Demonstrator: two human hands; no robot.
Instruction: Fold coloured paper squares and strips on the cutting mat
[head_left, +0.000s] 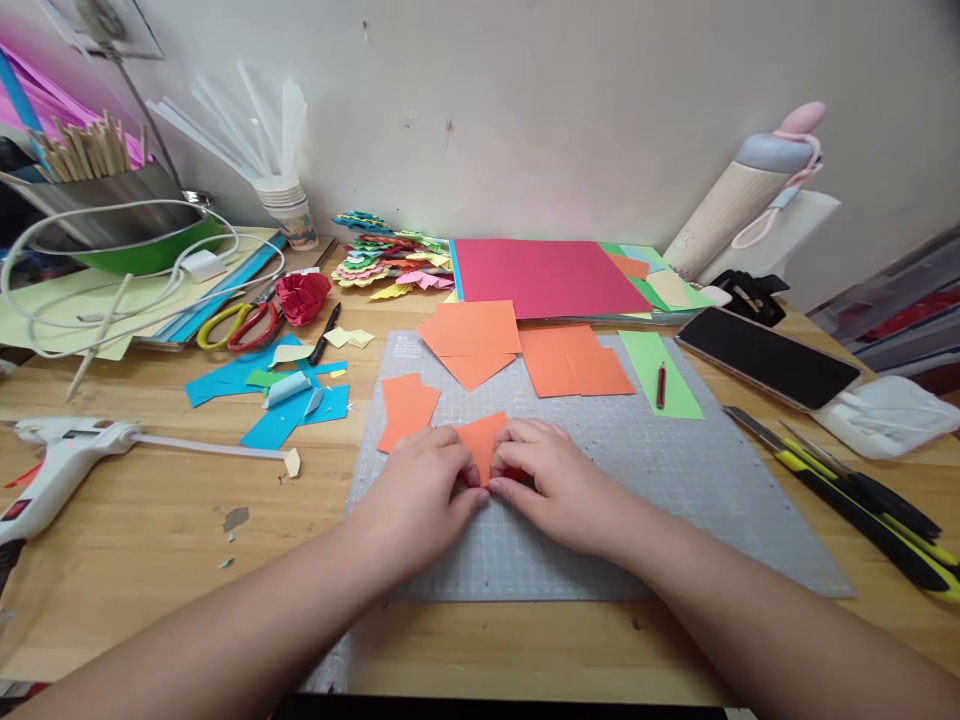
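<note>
Between my hands an orange paper piece [481, 440] is pinched near its lower edge, above the grey cutting mat [600, 500]. My left hand [427, 485] grips its left side with thumb and fingers closed. On the other side my right hand [551, 480] pinches it too, the fingertips nearly meeting. Part of the paper is hidden by the fingers. Just left lies another orange paper [405, 408], partly behind my left hand. Further up the mat are orange sheets [476, 335] and more orange rectangles [574, 362]. A short dark red pencil [661, 386] rests on a green paper strip [645, 365].
Left of the mat lie blue paper scraps [281, 420], a black pen [325, 335] and a glue gun [71, 455]. Scissors [244, 325] sit behind. On the right are a phone [769, 357] and a yellow-black cutter [847, 500]. A magenta sheet [547, 275] lies near the wall.
</note>
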